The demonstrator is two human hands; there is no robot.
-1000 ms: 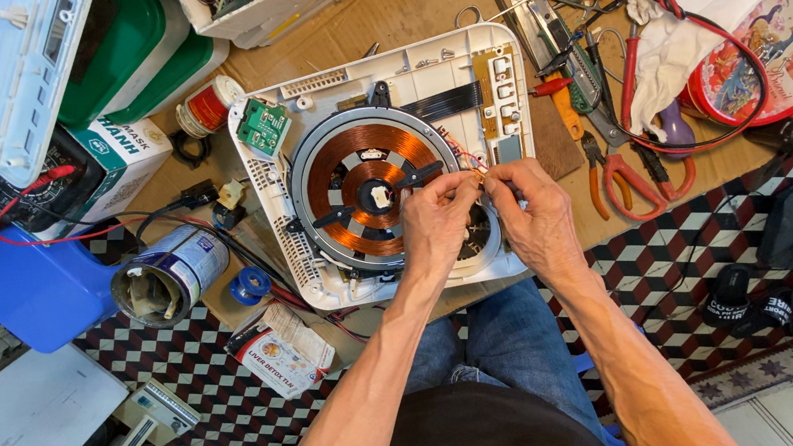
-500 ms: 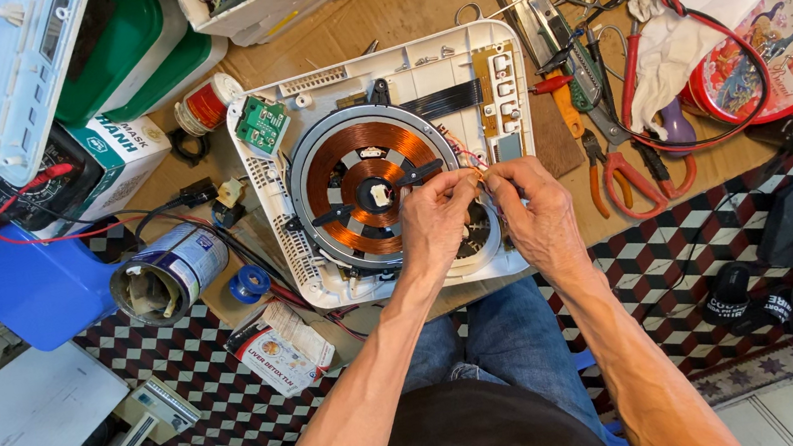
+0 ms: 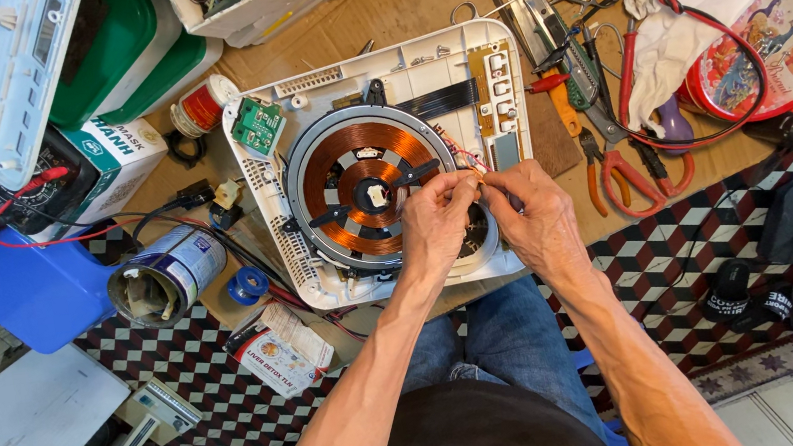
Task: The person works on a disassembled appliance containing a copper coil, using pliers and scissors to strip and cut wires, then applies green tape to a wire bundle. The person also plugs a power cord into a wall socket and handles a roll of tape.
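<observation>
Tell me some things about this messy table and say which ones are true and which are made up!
1. Both hands, left hand and right hand, meet over the open white cooker. True.
2. The copper coil is square. False: it is round.
3. Pliers with orange handles lie right of the cooker. True.
4. The small green circuit board sits on the blue box. False: it sits at the cooker's upper left corner.
5. The tin can stands upright. False: it lies on its side.
</observation>
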